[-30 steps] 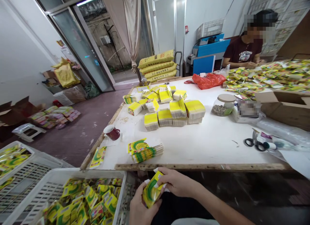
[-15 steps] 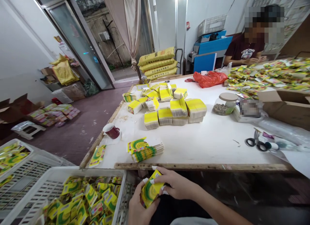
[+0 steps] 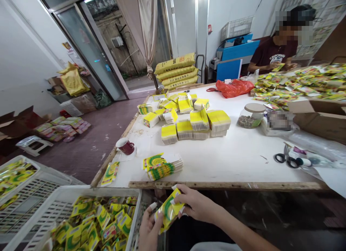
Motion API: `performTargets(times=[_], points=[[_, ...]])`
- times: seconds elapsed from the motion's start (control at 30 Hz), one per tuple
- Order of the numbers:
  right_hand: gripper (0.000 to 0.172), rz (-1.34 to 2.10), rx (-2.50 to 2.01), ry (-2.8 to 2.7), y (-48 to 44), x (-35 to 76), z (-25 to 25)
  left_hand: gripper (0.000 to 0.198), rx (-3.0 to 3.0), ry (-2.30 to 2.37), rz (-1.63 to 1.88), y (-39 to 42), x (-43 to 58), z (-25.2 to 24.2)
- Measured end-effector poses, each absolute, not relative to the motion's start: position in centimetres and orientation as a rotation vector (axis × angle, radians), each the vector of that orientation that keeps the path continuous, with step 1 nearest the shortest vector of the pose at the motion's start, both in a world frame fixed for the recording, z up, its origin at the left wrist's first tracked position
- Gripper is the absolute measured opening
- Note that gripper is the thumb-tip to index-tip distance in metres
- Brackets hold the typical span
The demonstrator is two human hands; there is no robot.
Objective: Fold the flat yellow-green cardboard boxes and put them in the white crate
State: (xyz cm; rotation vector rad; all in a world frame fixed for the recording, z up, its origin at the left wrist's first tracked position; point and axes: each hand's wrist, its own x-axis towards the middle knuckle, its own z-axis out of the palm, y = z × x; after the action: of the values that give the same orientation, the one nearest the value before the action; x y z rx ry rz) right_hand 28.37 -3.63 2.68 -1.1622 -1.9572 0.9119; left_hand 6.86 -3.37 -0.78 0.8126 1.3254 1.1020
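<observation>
A glossy yellow-and-green printed packet (image 3: pixel 170 211) is tilted between my two hands, just below the table's front edge. My right hand (image 3: pixel 196 204) grips its upper right end, with white coverings on some fingertips. At the packet's lower left end is my left hand (image 3: pixel 150 225); its thumb lies against the packet while the white-tipped index finger stands a little away from it. The remaining left fingers are partly hidden. Beyond my hands, a fanned stack of yellow-green printed cards or flat cartons (image 3: pixel 162 168) lies on the white table (image 3: pixel 229 164).
A white basket (image 3: pixel 137 207) of similar packets stands at my left, with another white basket (image 3: pixel 38 175) beyond. On the table are a maroon mug (image 3: pixel 126 146), yellow carton stacks (image 3: pixel 169 133), a jar (image 3: pixel 250 117) and scissors (image 3: pixel 286 159). A co-worker (image 3: pixel 273 56) sits at far right.
My left hand has shifted down and left, its index finger lifting off the packet. More of the packet's lower end shows. The co-worker now holds a yellow piece.
</observation>
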Motion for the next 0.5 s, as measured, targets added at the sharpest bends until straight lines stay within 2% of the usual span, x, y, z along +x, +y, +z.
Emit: performTargets(times=[0.2, 0.37, 0.5], points=[[0.026, 1.065, -1.144, -1.999, -3.9, 29.4, 3.8, 0.079, 0.660, 1.273, 1.067, -3.2, 6.9, 0.7], [0.054, 1.030, -1.144, -1.776, -3.7, 28.4, 3.2, 0.073, 0.717, 1.262, 1.112, -3.0, 8.0, 1.5], [0.066, 1.022, -1.114, -1.722, -3.4, 26.7, 2.5, 0.074, 0.753, 1.342, 1.133, -2.6, 6.6, 2.4]])
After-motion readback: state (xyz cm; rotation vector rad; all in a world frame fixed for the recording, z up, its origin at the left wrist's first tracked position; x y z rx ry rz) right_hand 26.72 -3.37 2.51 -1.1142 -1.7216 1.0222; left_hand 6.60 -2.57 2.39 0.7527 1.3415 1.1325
